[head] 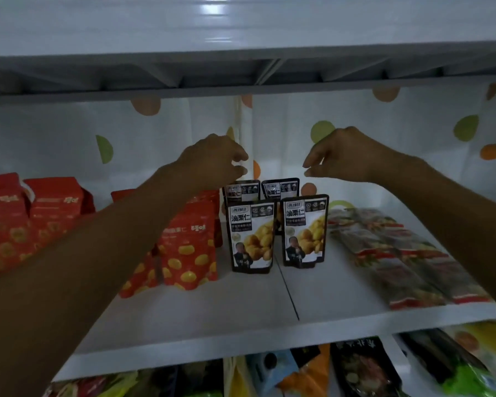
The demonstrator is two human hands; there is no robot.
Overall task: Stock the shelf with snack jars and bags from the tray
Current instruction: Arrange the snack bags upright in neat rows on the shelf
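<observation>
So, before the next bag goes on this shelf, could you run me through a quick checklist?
1. Left hand empty: ok, fingers loosely curled, nothing held.
2. Right hand empty: ok.
3. Black chestnut pouches upright: ok, two in front, two behind.
4. Red bags standing: ok, though leaning slightly.
5. Free room on the shelf: ok, bare at the front.
6. Tray stock remaining: cannot tell, tray out of view.

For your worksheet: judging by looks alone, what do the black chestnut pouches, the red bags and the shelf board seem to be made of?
Black chestnut pouches: probably glossy printed plastic film; they stand upright with sealed flat tops.
Red bags: likely similar film, crinkled and faintly shiny.
Shelf board: smooth white, perhaps painted metal or laminate; a thin seam runs across it.
</observation>
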